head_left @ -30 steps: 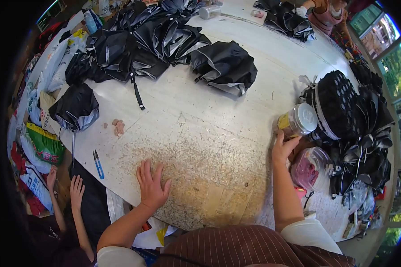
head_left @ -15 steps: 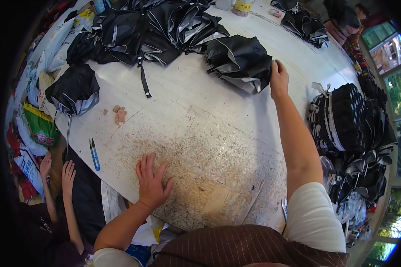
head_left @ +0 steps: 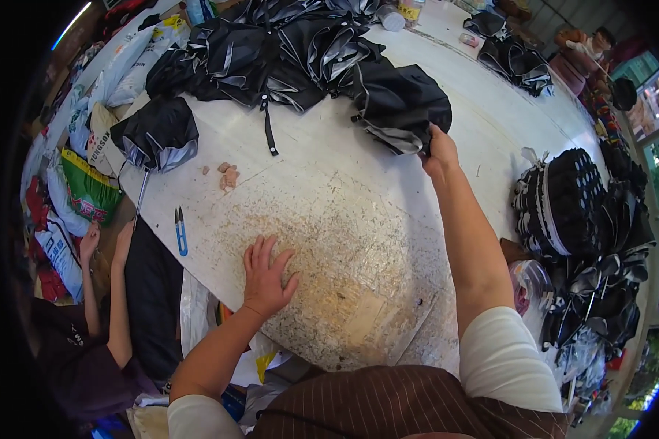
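Observation:
My right hand [head_left: 441, 151] reaches far out over the table, its fingers closed at the lower right side of a folded black umbrella [head_left: 406, 102] with silver lining. That umbrella lies against the right end of a heap of similar black umbrellas [head_left: 278, 62], from which a strap [head_left: 269, 128] with snaps hangs toward me. My left hand [head_left: 268, 282] rests palm down on the worn tabletop [head_left: 344, 241], fingers apart, holding nothing. Blue-handled thread snips [head_left: 181, 233] lie to its upper left, and crumbly pinkish pieces [head_left: 229, 176] lie farther up.
At the left, a co-worker's hands [head_left: 121, 245] are at the shaft of another black umbrella [head_left: 157, 135]. A tied black bundle [head_left: 560, 201] stands at right, above more umbrella parts [head_left: 600, 293]. Jars [head_left: 410, 10] and another black umbrella [head_left: 516, 62] sit at the far side.
My right hand has moved from the umbrella's right edge to its lower right side and closed there. The left hand stays on the table. The whole view has shifted a little.

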The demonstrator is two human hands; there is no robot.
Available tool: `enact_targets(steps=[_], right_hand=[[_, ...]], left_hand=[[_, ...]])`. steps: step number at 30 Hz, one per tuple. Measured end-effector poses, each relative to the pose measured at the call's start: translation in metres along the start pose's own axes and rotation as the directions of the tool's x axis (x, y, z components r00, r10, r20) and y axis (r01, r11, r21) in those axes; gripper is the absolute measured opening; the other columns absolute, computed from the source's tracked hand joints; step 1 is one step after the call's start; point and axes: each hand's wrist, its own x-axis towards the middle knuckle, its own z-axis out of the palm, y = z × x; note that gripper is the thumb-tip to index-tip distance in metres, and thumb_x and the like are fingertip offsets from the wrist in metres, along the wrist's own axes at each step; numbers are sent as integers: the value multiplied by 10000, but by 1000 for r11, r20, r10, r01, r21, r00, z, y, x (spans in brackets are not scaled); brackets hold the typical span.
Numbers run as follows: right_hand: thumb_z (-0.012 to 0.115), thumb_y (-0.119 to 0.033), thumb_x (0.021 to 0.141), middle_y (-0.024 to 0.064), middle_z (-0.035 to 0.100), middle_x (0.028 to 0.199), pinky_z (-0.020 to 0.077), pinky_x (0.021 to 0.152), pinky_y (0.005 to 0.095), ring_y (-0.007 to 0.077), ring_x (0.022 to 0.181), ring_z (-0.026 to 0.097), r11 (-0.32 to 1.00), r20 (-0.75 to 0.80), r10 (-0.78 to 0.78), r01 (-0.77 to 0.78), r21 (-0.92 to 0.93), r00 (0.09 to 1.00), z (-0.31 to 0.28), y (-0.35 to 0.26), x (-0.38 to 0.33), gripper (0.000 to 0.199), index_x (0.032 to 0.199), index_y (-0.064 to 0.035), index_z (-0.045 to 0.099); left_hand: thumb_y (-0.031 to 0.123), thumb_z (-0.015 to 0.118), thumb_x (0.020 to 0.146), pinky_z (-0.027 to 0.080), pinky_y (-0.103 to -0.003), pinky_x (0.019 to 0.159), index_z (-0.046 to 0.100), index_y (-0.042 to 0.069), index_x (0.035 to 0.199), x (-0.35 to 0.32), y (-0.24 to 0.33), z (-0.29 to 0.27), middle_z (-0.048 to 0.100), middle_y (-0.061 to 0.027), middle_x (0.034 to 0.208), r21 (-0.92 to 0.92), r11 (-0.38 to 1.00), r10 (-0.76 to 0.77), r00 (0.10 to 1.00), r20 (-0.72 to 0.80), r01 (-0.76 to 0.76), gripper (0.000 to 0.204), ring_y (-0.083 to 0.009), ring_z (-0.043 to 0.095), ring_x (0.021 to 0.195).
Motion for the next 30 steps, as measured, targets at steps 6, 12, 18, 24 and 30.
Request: enact_targets(steps=[6,12,18,24,30], right_hand=[[509,-160,886,115,660,969,505,687,265,195,805,634,983,232,155,-174,62,960,-87,36,-135,267,1041,41,592],[499,-169,903,121,653,1029,499,796,273,203,873,634,929,261,287,-334,157,922,-170,50,-241,286,1079,38,590],[548,-271,902,115,635,1081,483,834,282,195,941,615,960,200,278,-281,-11,940,-224,72,-307,342,1086,13,599],[584,-328,876,101,628,1113,457,899,352,217,980,604,863,547,365,-494,105,754,-251,72,-345,391,1113,-17,598],[618,-300,838,84,641,1096,460,886,369,217,1005,597,806,578,-82,-288,518,812,-233,73,-318,376,1126,-59,598]], left_hand=[[224,637,710,211,-474,1059,557,89,1120,-5,-9,5,376,-155,1343,-36,999,-10,995,-102,6,439,-372,312,1274],[237,613,746,334,-412,927,539,21,1117,19,59,23,508,-158,1160,-164,986,-58,988,-141,35,436,-303,467,1039],[227,592,742,426,-428,722,583,13,892,13,119,55,591,-193,851,20,996,-85,993,86,83,262,-370,550,769],[306,478,878,484,-429,615,615,-18,857,5,161,14,633,-209,771,-292,955,130,817,562,49,353,-372,592,654],[340,405,914,478,-427,640,598,-33,832,-22,266,-37,639,-213,798,-538,839,397,774,493,-88,428,-390,585,681]])
